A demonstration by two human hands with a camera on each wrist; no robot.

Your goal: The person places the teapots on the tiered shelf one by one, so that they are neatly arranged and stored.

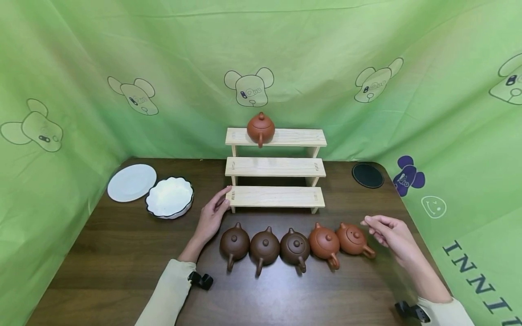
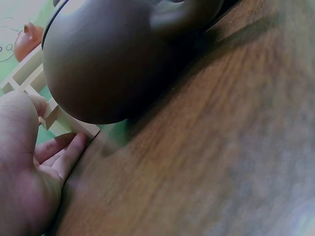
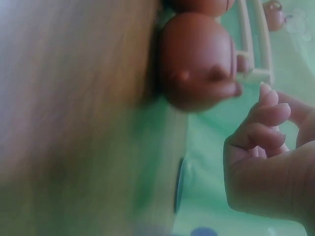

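My left hand [image 1: 213,217] touches the left end of the three-step wooden shelf [image 1: 275,197] with its fingers and thumb, at the lowest step. Right beside it stands a dark brown teapot [image 1: 234,242], which looms large in the left wrist view. My right hand [image 1: 391,235] hovers at the right end of the teapot row, fingers loosely curled, with nothing in them. A reddish teapot [image 1: 353,239] is nearest to it, a small gap away. Another reddish teapot [image 1: 261,128] sits on the top step, left of its middle.
Two more dark teapots, one mid-row [image 1: 265,246] and one beside it [image 1: 295,246], stand before the shelf, then a reddish teapot [image 1: 324,242]. At left lie a white plate [image 1: 132,182] and a scalloped white dish [image 1: 169,197]. A black round mat [image 1: 368,175] lies at back right.
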